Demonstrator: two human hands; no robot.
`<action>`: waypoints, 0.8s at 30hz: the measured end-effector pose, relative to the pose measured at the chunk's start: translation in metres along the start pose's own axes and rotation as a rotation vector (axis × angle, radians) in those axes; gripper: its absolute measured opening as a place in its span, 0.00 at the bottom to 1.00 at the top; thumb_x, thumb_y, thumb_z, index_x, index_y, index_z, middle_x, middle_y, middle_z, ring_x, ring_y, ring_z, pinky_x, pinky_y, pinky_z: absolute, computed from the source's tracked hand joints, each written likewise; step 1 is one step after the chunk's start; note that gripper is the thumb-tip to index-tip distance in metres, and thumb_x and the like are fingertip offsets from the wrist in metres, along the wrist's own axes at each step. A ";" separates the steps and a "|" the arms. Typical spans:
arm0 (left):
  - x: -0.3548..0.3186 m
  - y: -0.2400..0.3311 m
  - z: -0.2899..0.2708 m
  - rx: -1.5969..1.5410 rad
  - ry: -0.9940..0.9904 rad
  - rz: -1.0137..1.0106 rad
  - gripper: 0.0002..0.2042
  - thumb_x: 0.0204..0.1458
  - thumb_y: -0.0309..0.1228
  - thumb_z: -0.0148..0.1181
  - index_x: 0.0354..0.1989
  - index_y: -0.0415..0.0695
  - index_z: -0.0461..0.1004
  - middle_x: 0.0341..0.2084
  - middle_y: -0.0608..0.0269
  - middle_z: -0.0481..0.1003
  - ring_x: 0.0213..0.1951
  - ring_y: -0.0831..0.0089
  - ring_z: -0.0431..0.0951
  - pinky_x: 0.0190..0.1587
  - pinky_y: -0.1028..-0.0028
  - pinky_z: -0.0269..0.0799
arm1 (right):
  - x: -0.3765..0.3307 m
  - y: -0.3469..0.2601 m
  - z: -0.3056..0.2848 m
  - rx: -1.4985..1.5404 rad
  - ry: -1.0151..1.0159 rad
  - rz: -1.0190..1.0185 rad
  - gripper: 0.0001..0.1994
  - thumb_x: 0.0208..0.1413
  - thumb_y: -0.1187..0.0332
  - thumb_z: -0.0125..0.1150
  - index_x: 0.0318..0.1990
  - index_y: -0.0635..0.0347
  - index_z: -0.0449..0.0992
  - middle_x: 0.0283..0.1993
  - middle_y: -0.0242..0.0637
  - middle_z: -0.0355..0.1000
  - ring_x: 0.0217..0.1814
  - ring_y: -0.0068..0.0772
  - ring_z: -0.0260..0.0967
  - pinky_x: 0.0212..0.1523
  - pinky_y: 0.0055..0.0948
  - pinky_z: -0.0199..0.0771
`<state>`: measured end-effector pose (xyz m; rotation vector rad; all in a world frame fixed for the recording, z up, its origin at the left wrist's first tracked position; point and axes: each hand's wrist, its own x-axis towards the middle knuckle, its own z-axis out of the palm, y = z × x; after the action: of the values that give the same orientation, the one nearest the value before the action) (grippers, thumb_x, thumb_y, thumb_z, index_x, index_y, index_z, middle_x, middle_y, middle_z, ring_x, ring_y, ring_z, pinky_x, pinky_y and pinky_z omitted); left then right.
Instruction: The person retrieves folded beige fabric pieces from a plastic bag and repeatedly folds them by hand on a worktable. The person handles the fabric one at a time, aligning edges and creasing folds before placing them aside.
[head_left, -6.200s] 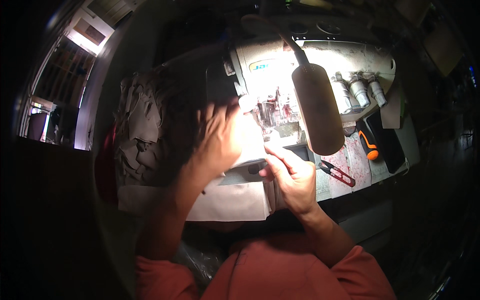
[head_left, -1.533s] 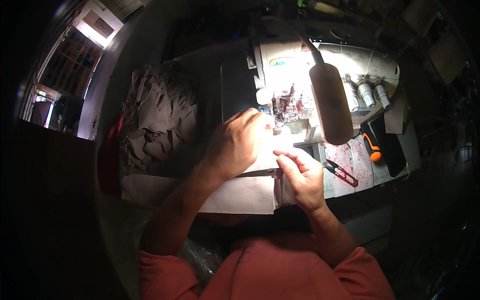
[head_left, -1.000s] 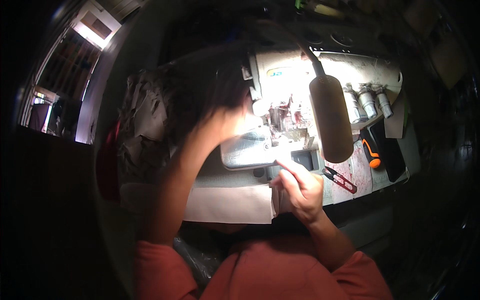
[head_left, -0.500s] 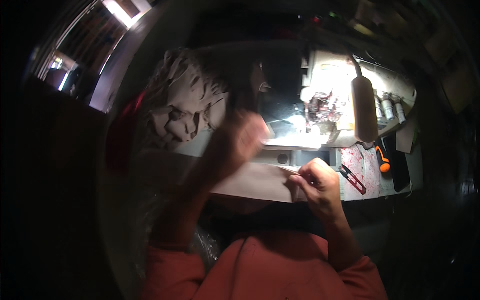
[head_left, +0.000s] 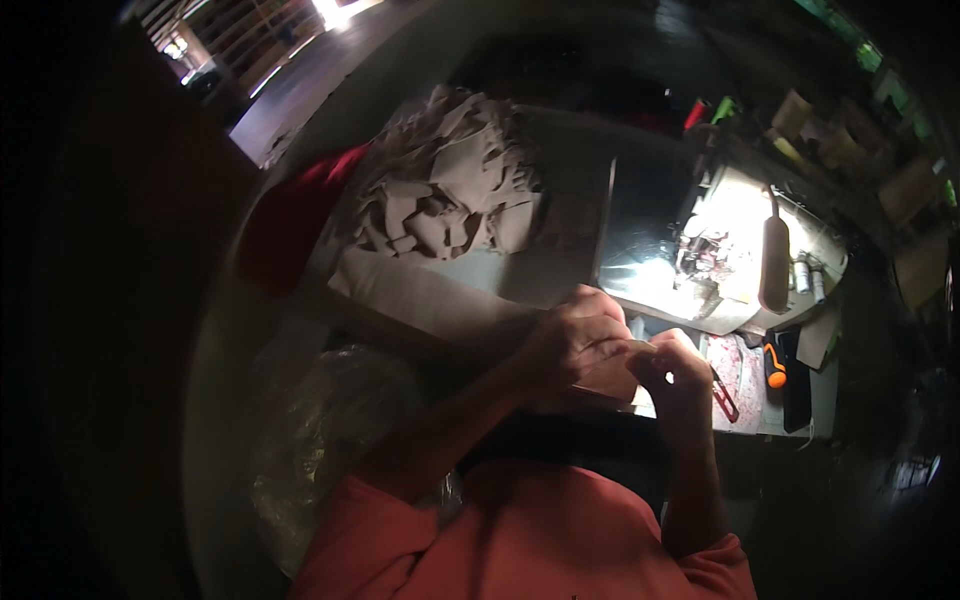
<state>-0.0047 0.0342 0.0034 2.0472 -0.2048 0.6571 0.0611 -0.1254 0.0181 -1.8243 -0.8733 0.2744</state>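
Note:
A long beige cloth strip (head_left: 430,300) lies across the near side of the table, its right end running up to my hands. My left hand (head_left: 580,338) is closed, its fingertips pinching the cloth's right end. Close beside it, my right hand (head_left: 682,375) is curled with thumb and fingers together at the same end. The fingertips almost meet, and the exact edge between them is hidden. Just right of my right hand, red-handled thread snips (head_left: 724,396) rest on the table.
A heap of cut beige cloth pieces (head_left: 450,190) sits at the far left, beside a red cloth (head_left: 300,220). A lamp (head_left: 775,265) lights the right side. An orange-handled tool (head_left: 775,372) and a flat black object (head_left: 797,390) lie right. A clear plastic bag (head_left: 320,440) hangs below left.
My left hand has come rightward and down to meet my right hand at the cloth's end. The view has shifted, so more of the strip's left part shows.

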 end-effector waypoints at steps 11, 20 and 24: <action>-0.057 -0.010 -0.093 -1.306 0.939 -0.356 0.23 0.55 0.42 0.37 0.53 0.38 0.55 0.50 0.57 0.62 0.55 0.69 0.57 0.58 0.62 0.47 | -0.005 -0.019 -0.009 0.827 0.133 0.294 0.05 0.48 0.73 0.50 0.30 0.67 0.68 0.24 0.37 0.70 0.24 0.24 0.69 0.27 0.21 0.70; -0.023 0.036 -0.044 0.109 0.155 -0.203 0.29 0.49 0.39 0.50 0.55 0.37 0.51 0.53 0.45 0.54 0.57 0.54 0.52 0.56 0.61 0.49 | 0.004 -0.030 0.004 0.907 -0.043 0.457 0.10 0.53 0.69 0.47 0.34 0.69 0.68 0.29 0.38 0.70 0.28 0.25 0.69 0.28 0.22 0.72; -0.014 0.052 0.007 0.623 -0.264 -0.012 0.38 0.41 0.47 0.56 0.56 0.36 0.48 0.58 0.45 0.45 0.60 0.49 0.42 0.56 0.53 0.45 | -0.007 -0.019 -0.005 1.122 -0.115 0.365 0.10 0.53 0.69 0.48 0.36 0.69 0.68 0.32 0.35 0.69 0.32 0.19 0.66 0.31 0.18 0.70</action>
<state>-0.0337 -0.0013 0.0319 2.7349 -0.1503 0.4738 0.0506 -0.1301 0.0351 -0.8848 -0.2991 0.8994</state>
